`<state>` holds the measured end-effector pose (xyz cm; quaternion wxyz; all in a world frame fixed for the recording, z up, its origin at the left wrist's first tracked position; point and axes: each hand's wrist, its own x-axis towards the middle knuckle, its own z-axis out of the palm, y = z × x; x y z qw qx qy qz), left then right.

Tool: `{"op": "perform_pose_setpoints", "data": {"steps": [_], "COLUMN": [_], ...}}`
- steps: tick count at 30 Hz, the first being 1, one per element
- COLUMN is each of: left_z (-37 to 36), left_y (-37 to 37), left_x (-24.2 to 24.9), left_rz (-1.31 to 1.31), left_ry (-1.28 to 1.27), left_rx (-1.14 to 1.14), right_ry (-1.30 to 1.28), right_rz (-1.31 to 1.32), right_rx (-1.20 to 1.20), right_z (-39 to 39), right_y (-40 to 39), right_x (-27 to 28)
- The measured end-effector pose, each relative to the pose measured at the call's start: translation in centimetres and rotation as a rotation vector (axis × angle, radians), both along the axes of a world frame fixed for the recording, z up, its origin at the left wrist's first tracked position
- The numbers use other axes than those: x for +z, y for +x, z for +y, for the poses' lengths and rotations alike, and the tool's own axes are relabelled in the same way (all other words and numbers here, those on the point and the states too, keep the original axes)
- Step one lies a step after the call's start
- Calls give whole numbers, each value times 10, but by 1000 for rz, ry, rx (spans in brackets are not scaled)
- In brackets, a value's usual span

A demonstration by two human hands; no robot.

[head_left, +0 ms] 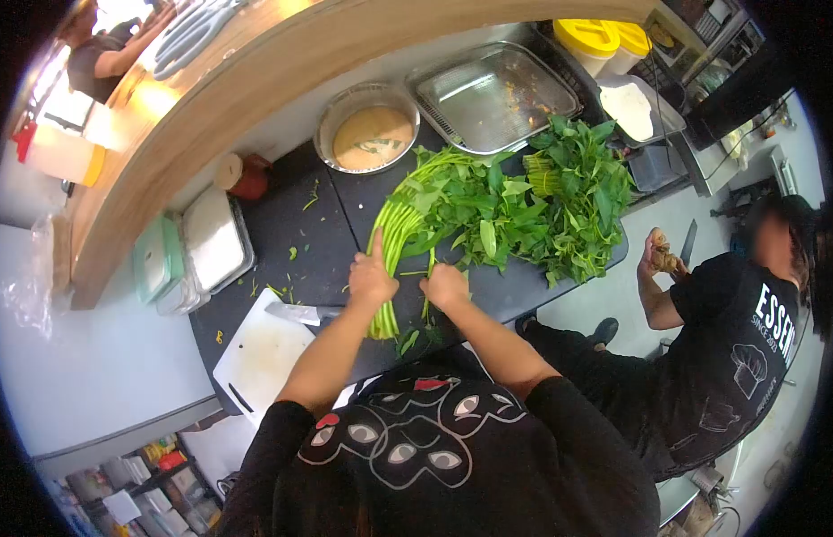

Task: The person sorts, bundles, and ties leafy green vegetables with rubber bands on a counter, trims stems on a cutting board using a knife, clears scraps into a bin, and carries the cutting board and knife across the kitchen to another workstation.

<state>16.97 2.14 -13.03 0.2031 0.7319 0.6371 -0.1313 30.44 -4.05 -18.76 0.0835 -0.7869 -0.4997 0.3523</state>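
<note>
The left hand (372,279) is closing around the pale stems of a bunch of leafy greens (488,201), with one finger sticking up, and the right hand (445,286) is pinching a few stems just beside it at about 3 o'clock from the left hand. The greens are lying on the dark counter (282,233), with stems pointing toward the person and leaves spreading away toward 1 o'clock. Some stems could be slipping out and dropping off the near edge of the counter, because the ends are hanging close to that edge. A knife (300,313) is lying on the white cutting board (260,353), just at 8 o'clock from the left hand, so a hand moving back fast could be bumping the blade. At 12 o'clock a round metal bowl (367,134) is holding a tan liquid, and a pulled bunch could be knocking it. A metal tray (493,94) is sitting at 1 o'clock, behind the leaves. White containers (215,242) are waiting at 9 o'clock. Another person (739,349) is crouching at 3 o'clock, holding something brown, and could be getting in the way on that side. Little green bits are lying about on the counter.
</note>
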Motion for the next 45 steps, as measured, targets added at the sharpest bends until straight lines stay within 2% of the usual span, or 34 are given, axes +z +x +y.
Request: {"op": "perform_pose_setpoints", "data": {"steps": [5, 6, 9, 10, 13, 16, 20, 23, 26, 29, 30, 31, 33, 38, 42, 45], "left_z": [43, 49, 68, 72, 75, 84, 88, 75, 59, 50, 42, 34, 21, 14, 18, 15], "left_y": [-28, -35, -62, -67, -81, -99, -110, -110, -107, -101, -98, -99, -103, -117, -116, -114], "left_x": [32, 37, 29, 32, 40, 16, 0, 21, 27, 20, 15, 12, 7, -9, -19, -20], "left_rz": [67, 87, 96, 122, 133, 85, 73, 37, -41, -460, -545, -488, -372, -259, -156, -310], "left_ry": [39, 60, 170, 161, 177, 220, 210, 198, 516, 488, 409, 370, 294, 221, 196, 385], "left_rx": [-154, -182, -226, -225, -271, -265, -233, -195, -259, -429, -454, -460, -463, -157, -156, -249], "right_ry": [-37, 81, -69, 30, -4, 28, -151, -86, -47, -13, 14, 36, 42, 25, 42, 85], "right_rz": [34, 3, 375, 374, 490, 348, 472, 645, 839, 978, 1018, 1061, 1016, 889, 825, 725], "right_rx": [56, 95, 72, 149, 71, 212, 90, 52, -29, -115, -130, -141, -97, -66, -80, -117], "right_z": [-5, -9, -15, -17, -30, -39, -58, -78, -84, -79, -74, -72, -71, -70, -70, -77], "right_y": [29, 35, 60, 66, 79, 84, 86, 95, 92, 75, 71, 66, 62, 61, 56, 64], "right_x": [18, 5, 34, 35, 63, 84, 122, 130, 133, 136, 130, 123, 114, 101, 91, 83]}}
